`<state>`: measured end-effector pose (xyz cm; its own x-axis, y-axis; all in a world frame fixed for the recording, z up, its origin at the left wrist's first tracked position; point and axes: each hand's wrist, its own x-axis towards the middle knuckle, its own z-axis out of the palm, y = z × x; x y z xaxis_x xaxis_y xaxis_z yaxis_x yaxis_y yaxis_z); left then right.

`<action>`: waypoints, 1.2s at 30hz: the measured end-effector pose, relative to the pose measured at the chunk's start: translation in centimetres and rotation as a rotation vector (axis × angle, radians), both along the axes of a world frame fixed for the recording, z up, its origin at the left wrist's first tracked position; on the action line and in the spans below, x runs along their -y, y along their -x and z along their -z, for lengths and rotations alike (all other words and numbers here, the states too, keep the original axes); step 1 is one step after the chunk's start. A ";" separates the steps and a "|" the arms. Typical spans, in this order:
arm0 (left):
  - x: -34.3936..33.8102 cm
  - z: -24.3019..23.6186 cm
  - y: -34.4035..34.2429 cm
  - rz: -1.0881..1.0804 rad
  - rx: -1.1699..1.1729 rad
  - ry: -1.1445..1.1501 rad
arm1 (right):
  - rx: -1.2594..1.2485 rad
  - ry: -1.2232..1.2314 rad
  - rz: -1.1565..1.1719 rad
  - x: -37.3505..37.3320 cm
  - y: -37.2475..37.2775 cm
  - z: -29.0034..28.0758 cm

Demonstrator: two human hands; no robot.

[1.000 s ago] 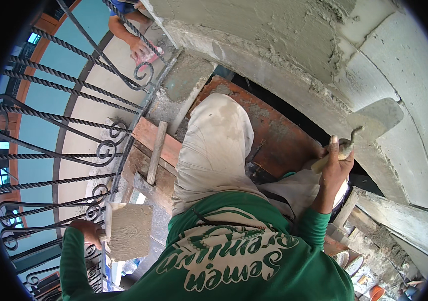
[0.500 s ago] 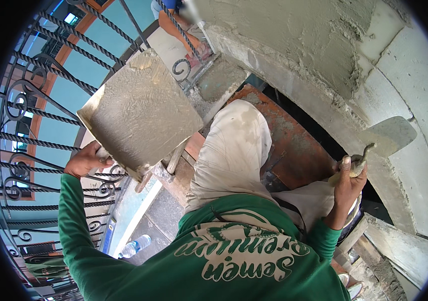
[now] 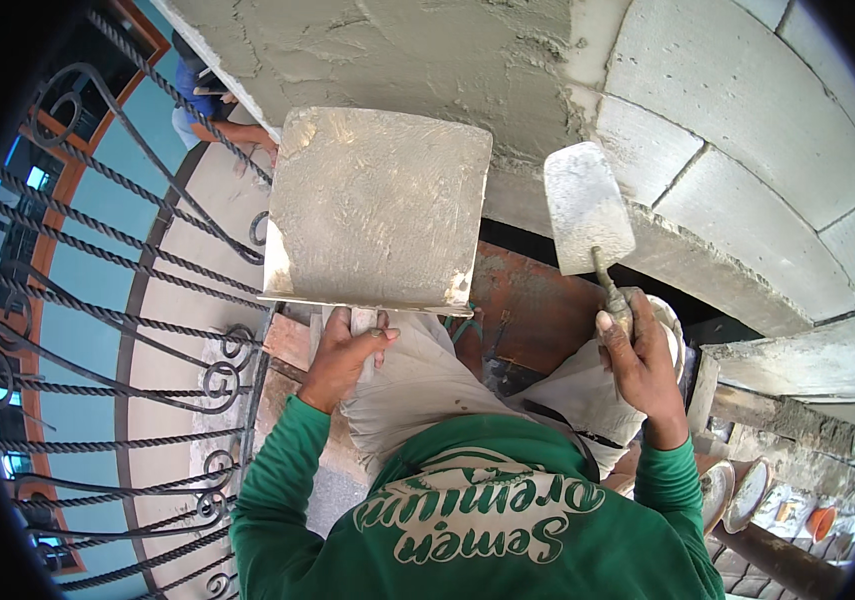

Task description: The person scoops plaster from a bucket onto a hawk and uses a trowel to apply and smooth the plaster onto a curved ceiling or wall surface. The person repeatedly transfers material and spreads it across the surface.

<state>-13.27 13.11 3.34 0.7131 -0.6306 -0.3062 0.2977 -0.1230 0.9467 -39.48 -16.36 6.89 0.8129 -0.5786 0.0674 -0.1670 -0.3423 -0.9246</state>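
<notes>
My left hand (image 3: 339,362) is closed around the handle of a square plasterer's hawk (image 3: 372,210). Only a thin grey smear of mortar coats the hawk's face, and a folded lip runs along its near edge. To the right, my right hand (image 3: 644,365) grips a pointing-type trowel (image 3: 589,205) by its narrow handle, the blade angled up and away from me. Pale, damp-looking residue covers the blade. Hawk and trowel are apart, both held in front of the wall. Fresh grey mortar (image 3: 417,60) spreads over the wall's left part, beside bare pale blocks (image 3: 717,110).
A twisted-bar metal railing (image 3: 127,270) runs along my left. A rough ledge (image 3: 717,285) lies under the wall, with a dark gap before it. Reddish, mortar-stained boards (image 3: 527,310) lie below. Another person's arm (image 3: 242,132) shows beyond the railing. Roof tiles (image 3: 747,495) sit lower right.
My view has turned. The hawk has come rightward and now squares up in front of me. The trowel has swung inward, its blade turned from pointing right to pointing away from me.
</notes>
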 end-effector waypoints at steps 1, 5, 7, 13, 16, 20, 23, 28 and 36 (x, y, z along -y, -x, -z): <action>0.9 1.1 0.4 0.028 0.016 0.019 | -0.015 0.067 -0.003 -0.3 -0.3 -0.1; 2.7 4.1 2.2 0.092 -0.016 0.073 | -0.127 -0.005 0.086 -1.3 -2.3 0.5; 2.8 5.1 2.9 0.103 -0.037 0.100 | -0.135 -0.075 0.126 -1.6 -3.7 1.2; 2.1 7.3 3.4 0.117 0.087 -0.053 | -0.116 -0.207 0.142 -2.3 -7.4 3.1; 1.8 8.1 3.4 0.131 0.213 -0.087 | -0.132 -0.183 0.101 -2.1 -9.0 3.6; 1.7 8.5 3.2 0.148 0.231 -0.066 | -0.163 -0.200 0.079 -2.0 -10.7 3.8; 1.5 8.3 2.5 0.113 0.479 -0.150 | -0.155 -0.156 0.027 -1.8 -11.9 3.6; 1.5 8.3 1.4 0.149 0.367 -0.166 | -0.129 -0.085 -0.051 -2.3 -14.5 3.2; 2.1 9.6 2.3 0.128 0.486 -0.117 | -0.205 0.118 -0.151 -4.1 -18.1 0.9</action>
<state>-15.54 10.99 -6.27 0.7096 -0.7039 -0.0319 -0.1979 -0.2426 0.9497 -21.41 -12.22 6.00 0.8929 -0.4478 -0.0477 -0.2854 -0.4808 -0.8291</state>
